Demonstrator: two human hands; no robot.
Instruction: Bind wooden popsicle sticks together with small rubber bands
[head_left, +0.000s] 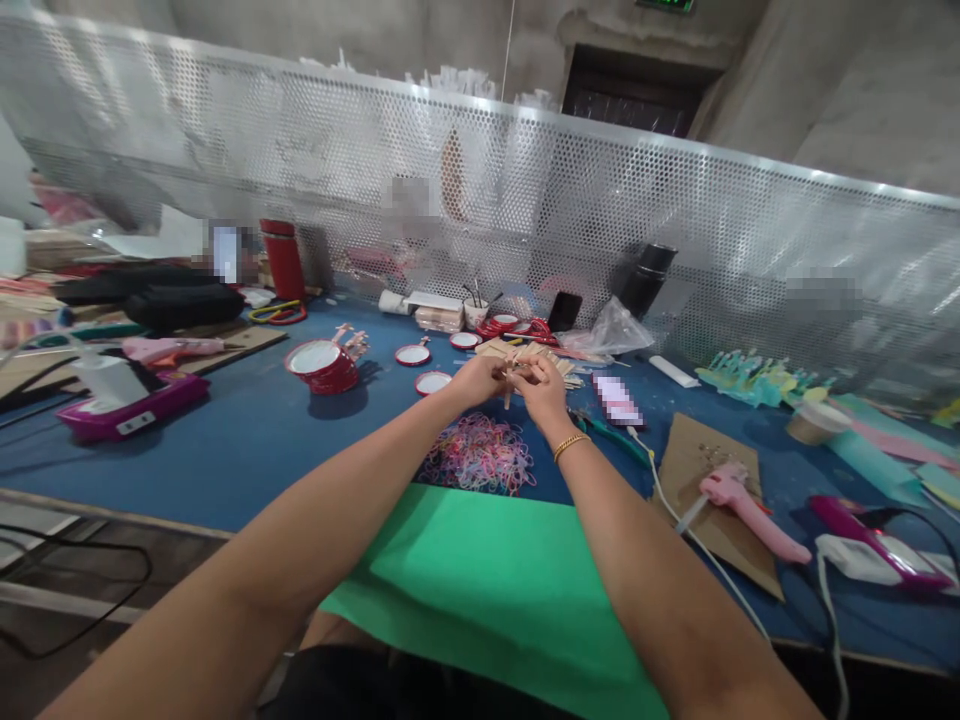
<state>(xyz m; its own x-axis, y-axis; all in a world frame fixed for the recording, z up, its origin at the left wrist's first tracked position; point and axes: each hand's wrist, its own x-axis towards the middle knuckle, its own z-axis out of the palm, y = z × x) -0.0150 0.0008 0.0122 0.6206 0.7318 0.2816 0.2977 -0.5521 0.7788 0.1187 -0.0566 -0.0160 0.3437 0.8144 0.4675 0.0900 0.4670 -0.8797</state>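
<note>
My left hand (478, 379) and my right hand (543, 390) meet over the middle of the blue table, fingers pinched together. A small wooden stick (508, 401) pokes out below the fingertips; most of what they hold is hidden. Just behind the hands lies a heap of pale wooden sticks (568, 368). Closer to me is a pile of colourful small rubber bands (484, 455), at the edge of a green sheet (480, 570). Left of the hands are red-rimmed white discs (433, 383) and a stack of similar discs (322, 365) with small wooden pieces beside it.
Pliers with teal handles (619, 440) and a phone (617, 400) lie right of my hands. A pink glue gun (750, 505) rests on cardboard (686, 470), with cables nearby. Purple power strips (127, 410) flank both sides. A perforated metal panel (360, 180) bounds the back.
</note>
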